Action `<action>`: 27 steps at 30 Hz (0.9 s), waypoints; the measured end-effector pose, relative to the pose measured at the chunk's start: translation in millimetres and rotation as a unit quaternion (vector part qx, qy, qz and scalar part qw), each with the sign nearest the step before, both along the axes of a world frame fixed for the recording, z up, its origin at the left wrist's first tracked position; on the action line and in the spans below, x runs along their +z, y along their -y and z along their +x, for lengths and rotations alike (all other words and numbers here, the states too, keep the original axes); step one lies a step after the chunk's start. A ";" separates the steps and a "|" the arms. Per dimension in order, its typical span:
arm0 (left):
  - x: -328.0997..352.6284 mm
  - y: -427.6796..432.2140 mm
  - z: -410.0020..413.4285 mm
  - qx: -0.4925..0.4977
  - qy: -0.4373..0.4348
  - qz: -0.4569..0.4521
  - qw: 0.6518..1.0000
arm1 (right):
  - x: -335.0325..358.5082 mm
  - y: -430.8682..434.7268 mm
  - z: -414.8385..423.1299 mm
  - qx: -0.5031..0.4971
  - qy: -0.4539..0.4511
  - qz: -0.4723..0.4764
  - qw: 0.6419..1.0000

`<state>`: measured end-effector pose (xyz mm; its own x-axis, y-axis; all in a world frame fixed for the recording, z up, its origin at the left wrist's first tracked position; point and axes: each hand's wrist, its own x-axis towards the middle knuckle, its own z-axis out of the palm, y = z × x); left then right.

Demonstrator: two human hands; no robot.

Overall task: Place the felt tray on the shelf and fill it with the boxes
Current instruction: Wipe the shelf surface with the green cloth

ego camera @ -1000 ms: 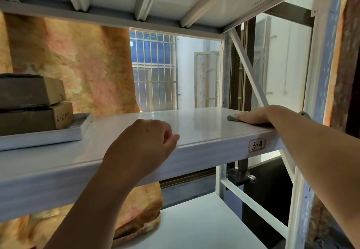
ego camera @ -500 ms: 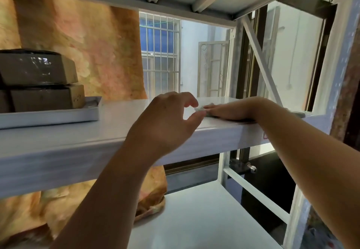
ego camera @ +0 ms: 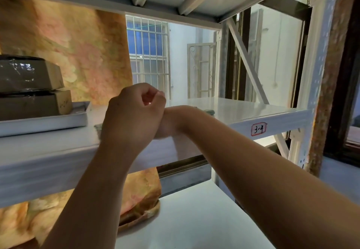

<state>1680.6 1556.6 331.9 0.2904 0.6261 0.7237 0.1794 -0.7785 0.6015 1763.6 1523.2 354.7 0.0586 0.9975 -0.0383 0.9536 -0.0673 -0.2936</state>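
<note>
Seemingly, left hand point(ego camera: 134, 118) over felt tray point(ego camera: 210, 111)

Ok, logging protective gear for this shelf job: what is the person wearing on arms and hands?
Nothing visible. The left forearm and right forearm are bare to the frame edge, no sleeves. The left hand has no glove or watch; the right hand is mostly hidden behind it, its wrist bare too.

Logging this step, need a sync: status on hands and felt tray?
Left hand fingers curled, nothing seen held. Right hand hidden behind it, grip unclear. Felt tray flat on shelf at the hands. Boxes stacked on white tray far left.
</note>
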 end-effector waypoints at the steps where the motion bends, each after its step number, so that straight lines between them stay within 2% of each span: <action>1: -0.7 -0.4 0.0 -0.001 -0.007 -0.003 1.000 | -2.6 0.0 3.9 0.007 -0.022 0.005 1.000; 4: 0.1 -1.4 1.1 -0.012 -0.034 -0.003 0.999 | -4.3 7.3 14.7 0.045 -0.068 0.022 0.996; 5: 0.3 -1.6 1.6 -0.012 -0.047 0.003 0.999 | -5.1 7.7 22.6 0.051 -0.053 0.024 0.997; 8: -0.8 0.1 1.9 0.001 -0.086 0.023 0.996 | -2.2 15.3 49.6 0.029 0.064 0.002 0.998; 11: 0.0 1.6 5.1 0.019 -0.198 0.031 0.980 | 2.2 16.0 87.9 -0.013 0.170 -0.037 0.985; 14: 1.6 1.6 8.7 0.023 -0.299 0.036 0.953 | 9.8 7.9 115.0 -0.109 0.123 -0.077 0.983; 16: 2.4 0.6 8.4 0.017 -0.322 0.039 0.946 | 15.3 -3.3 117.2 -0.150 0.075 -0.106 0.980; 21: 13.8 -4.9 7.5 -0.006 -0.369 0.048 0.928 | 26.4 -42.6 94.5 -0.191 0.082 -0.125 0.970; 24: 13.6 -12.7 9.5 0.000 -0.357 0.064 0.932 | 32.0 -58.6 79.8 -0.157 0.108 -0.131 0.973; 27: 5.0 -17.4 14.7 0.074 -0.312 0.092 0.943 | 44.2 -85.6 66.1 -0.153 0.152 -0.116 0.970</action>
